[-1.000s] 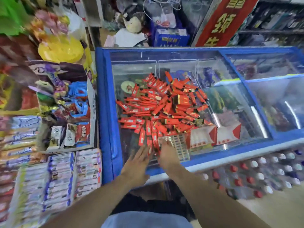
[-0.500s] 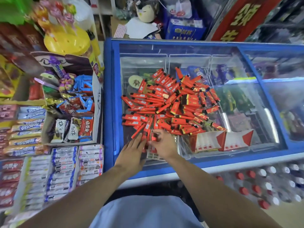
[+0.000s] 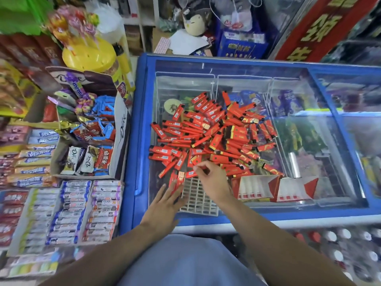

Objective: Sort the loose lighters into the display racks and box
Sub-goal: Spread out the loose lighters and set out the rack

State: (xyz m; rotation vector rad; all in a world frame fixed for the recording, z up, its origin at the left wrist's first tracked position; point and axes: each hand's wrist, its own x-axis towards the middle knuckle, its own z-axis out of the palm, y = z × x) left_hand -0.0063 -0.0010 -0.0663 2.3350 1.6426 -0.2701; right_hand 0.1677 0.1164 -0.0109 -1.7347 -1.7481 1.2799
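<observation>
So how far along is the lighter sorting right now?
Barely started. The white grid rack shows no lighters in its visible slots. The left hand rests on a few red lighters at its edge; the right hand pinches one. The big red lighter pile remains unsorted.

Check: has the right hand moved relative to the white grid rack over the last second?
Yes. The right hand has moved from over the white grid rack up past its far edge, into the red lighters.

A blue-framed chest freezer (image 3: 140, 124) with sliding glass lids stands beside candy shelves (image 3: 61, 203); a red banner (image 3: 321, 27) hangs behind.
</observation>
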